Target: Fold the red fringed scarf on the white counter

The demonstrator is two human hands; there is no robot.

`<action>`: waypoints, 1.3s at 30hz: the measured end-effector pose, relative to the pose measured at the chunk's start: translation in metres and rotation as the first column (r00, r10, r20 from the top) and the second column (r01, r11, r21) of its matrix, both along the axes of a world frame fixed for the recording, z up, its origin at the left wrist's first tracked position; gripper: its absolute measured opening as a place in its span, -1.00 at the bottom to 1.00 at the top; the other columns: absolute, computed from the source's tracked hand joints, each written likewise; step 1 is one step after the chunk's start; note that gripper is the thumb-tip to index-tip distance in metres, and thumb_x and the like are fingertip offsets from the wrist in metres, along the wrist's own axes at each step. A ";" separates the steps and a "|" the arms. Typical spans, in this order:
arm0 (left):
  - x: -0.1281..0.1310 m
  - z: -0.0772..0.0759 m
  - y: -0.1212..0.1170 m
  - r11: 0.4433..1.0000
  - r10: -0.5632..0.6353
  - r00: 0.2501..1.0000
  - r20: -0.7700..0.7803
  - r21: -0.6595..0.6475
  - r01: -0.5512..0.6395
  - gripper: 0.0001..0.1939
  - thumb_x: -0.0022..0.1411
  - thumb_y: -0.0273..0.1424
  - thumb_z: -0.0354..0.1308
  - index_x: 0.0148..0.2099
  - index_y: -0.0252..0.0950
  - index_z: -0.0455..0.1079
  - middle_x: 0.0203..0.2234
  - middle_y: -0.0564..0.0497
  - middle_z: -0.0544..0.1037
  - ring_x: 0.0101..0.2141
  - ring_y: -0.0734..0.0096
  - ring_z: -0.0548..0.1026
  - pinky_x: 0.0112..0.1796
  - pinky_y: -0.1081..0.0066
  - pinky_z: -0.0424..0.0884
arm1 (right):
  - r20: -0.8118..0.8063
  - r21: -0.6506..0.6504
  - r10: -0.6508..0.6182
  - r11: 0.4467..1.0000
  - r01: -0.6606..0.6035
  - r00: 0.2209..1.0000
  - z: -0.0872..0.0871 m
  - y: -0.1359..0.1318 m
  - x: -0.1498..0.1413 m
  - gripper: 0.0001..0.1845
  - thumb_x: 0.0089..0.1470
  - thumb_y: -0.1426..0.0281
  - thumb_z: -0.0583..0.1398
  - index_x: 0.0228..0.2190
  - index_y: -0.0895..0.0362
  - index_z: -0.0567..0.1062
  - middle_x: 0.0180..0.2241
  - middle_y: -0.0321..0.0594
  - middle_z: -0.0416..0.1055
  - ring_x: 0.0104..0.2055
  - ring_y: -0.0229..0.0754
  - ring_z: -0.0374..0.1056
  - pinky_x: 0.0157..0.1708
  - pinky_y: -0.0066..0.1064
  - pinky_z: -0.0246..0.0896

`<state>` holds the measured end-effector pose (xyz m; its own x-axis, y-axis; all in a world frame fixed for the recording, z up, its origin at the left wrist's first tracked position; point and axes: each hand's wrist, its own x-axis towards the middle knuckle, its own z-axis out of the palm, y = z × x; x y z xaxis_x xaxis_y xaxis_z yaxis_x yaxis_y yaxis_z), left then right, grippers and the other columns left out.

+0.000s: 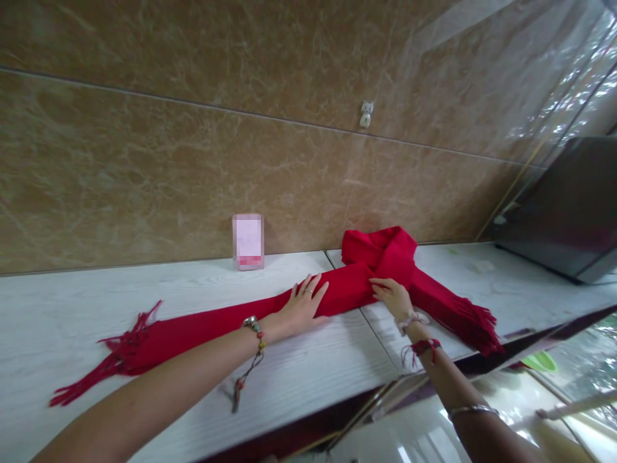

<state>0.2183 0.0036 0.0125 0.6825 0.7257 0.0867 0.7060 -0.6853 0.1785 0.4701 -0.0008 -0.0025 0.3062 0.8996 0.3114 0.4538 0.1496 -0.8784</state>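
Scarf [202, 331]: red, fringed at both ends, stretched along a pale wood-grain counter [299, 392]; one end lies far to the left, the other slants toward the front edge on the right.
Shape: long and flat through the middle; at the right the cloth loops back near the wall [193, 161] and crosses over itself.
Left hand [306, 305]: palm down with fingers spread, resting on the middle stretch; it grips nothing.
Right hand [393, 296]: fingers drawn close together at the cloth beside the crossing; whether they pinch it or only touch it, I cannot tell.
Wrists: a beaded bracelet [260, 341] with a hanging cord on the left; a red braided band [427, 346] and a metal bangle [472, 410] on the right.
Wall side: a blurred pink-and-white packet [249, 241] stands at the back of the counter; a small white cat figure [366, 114] is fixed higher up.
Far right: a dark box-shaped appliance [559, 206].
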 end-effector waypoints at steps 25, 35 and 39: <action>-0.097 0.026 0.013 0.999 -0.011 0.974 -0.227 -0.032 0.004 -0.25 0.10 -0.22 0.04 0.25 -0.27 -0.19 0.20 -0.24 -0.15 0.15 0.06 -0.07 0.05 0.19 -0.05 | 0.286 -0.152 0.050 0.988 -0.007 0.957 0.017 0.003 -0.114 -0.54 -0.13 0.40 0.11 -0.09 0.09 0.35 -0.57 -0.39 0.33 -0.59 -0.32 0.24 -0.58 -0.49 0.17; -0.107 0.026 0.003 0.998 0.001 0.988 -0.157 0.064 0.009 -0.27 0.15 -0.08 -0.07 0.25 -0.26 -0.23 0.22 -0.20 -0.27 0.18 0.13 -0.25 0.07 0.13 -0.16 | 0.488 -0.054 -0.004 0.998 0.035 0.873 0.042 0.035 -0.123 -0.60 -0.16 0.43 0.12 -0.18 0.05 0.39 -0.60 -0.40 0.29 -0.55 -0.26 0.25 -0.53 -0.47 0.16; -0.130 0.010 0.000 0.999 -0.031 0.993 -0.111 0.026 0.034 -0.29 0.17 -0.10 -0.07 0.25 -0.22 -0.25 0.22 -0.14 -0.28 0.18 0.19 -0.26 0.09 0.20 -0.14 | 0.576 -0.094 -0.012 0.992 0.080 0.817 0.021 0.028 -0.122 -0.62 -0.19 0.50 0.14 -0.22 0.06 0.41 -0.51 -0.30 0.35 -0.45 -0.20 0.30 -0.42 -0.41 0.22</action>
<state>0.0880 0.0033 0.0226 0.7119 0.7016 0.0293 0.6979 -0.7116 0.0807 0.3484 0.0269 0.0183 0.1449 0.9273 0.3451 0.8841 0.0352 -0.4659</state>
